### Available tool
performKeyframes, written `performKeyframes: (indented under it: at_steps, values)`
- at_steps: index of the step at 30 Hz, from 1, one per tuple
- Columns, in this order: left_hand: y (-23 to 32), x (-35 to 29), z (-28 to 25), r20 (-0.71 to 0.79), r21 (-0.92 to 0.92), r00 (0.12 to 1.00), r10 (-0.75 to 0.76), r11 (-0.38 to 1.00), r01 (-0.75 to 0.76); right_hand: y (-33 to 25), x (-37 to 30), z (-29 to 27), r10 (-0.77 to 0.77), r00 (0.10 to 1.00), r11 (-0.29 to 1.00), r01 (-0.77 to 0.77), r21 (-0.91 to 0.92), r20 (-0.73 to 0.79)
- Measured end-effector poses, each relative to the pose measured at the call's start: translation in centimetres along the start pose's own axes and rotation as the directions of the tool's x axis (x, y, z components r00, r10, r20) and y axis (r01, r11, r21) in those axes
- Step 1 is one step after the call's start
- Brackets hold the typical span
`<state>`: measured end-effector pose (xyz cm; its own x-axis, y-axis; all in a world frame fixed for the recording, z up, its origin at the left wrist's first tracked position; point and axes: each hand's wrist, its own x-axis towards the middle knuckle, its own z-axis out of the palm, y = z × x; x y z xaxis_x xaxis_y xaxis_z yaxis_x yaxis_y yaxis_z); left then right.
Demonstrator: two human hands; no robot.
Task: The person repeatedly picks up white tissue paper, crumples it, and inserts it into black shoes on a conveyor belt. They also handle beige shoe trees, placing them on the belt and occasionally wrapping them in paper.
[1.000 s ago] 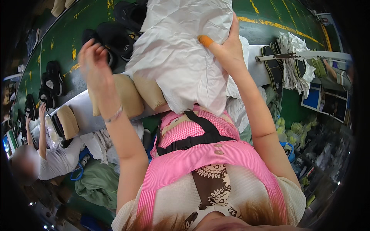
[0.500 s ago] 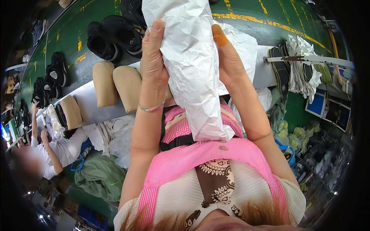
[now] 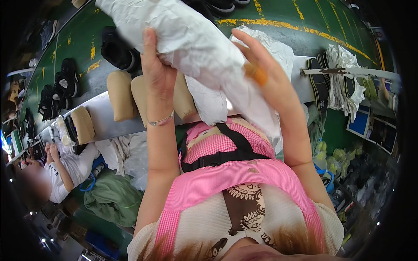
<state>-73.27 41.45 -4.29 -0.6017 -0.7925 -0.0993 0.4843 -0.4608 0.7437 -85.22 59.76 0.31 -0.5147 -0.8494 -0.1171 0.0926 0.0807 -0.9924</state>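
Observation:
A long bundle of crumpled white paper slants from the upper left to the lower right in front of me; what is inside is hidden. My left hand grips it from the left, thumb in front and the other fingers behind the paper. At its right edge, my right hand touches the paper with fingers stretched out, smeared by motion. An orange wrap covers part of its thumb. Beneath the bundle, more white paper hangs over the bench edge.
Beige shoe-shaped forms stand on the grey bench. Beyond them, black shoes sit on a green surface. At right are dark insoles, white papers and a metal bar. A co-worker sits at left beside green cloth.
The bundle has swung from nearly upright to a slant, its top to the left and its lower end to the right. My left hand shifted left; my right hand's fingers have stretched out.

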Motion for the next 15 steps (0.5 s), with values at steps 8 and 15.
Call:
performKeyframes:
  at_steps: [8, 15]
  values:
    - [1.8, 0.4, 0.6, 0.311, -0.687, 0.942, -0.127, 0.655, 0.315, 2.9, -1.0, 1.7, -0.461, 0.884, 0.887, 0.457, -0.067, -0.070]
    - [3.7, -4.3, 4.6, 0.245, -0.217, 0.965, 0.091, 0.976, -0.037, 1.1, 0.7, -0.2, -0.381, 0.913, 0.810, 0.255, -0.528, -0.144]
